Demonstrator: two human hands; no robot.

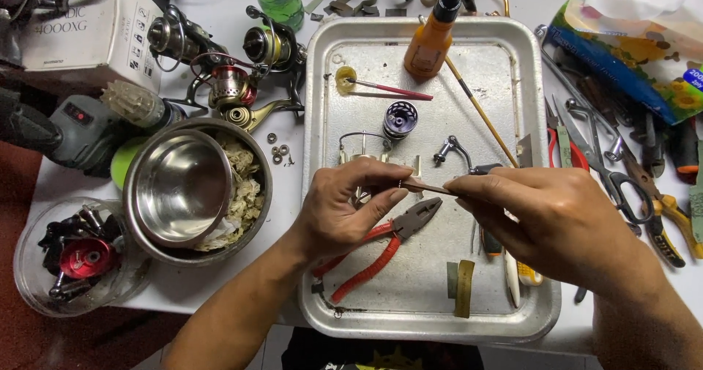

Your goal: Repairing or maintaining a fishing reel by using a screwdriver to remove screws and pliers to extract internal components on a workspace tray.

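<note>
Over the middle of the metal tray, the left hand and the right hand meet on one thin brown stick, most likely a small brush handle. The left hand pinches its near end between thumb and fingertips, with perhaps a small part hidden inside the grip; the right hand is closed around the other end, fingers curled. The stick lies level, just above the red-handled pliers resting on the tray. To do this well, I judge the left hand should stay steady as an anchor while the right makes only small, controlled moves, and both should stay above the tray so that anything dropped lands on it and not among the clutter on the table. On the tray I count one orange bottle at the far edge, one purple spool nearer the middle, one red-handled brush resting in a small yellow cap, and one pair of pliers. Left of the tray stand two steel bowls, one nested in the other over wadded tissue, and beyond them two fishing reels. A clear tub at the table's near left corner holds dark reel parts. Right of the tray lies one pair of scissors among other hand tools.
</note>
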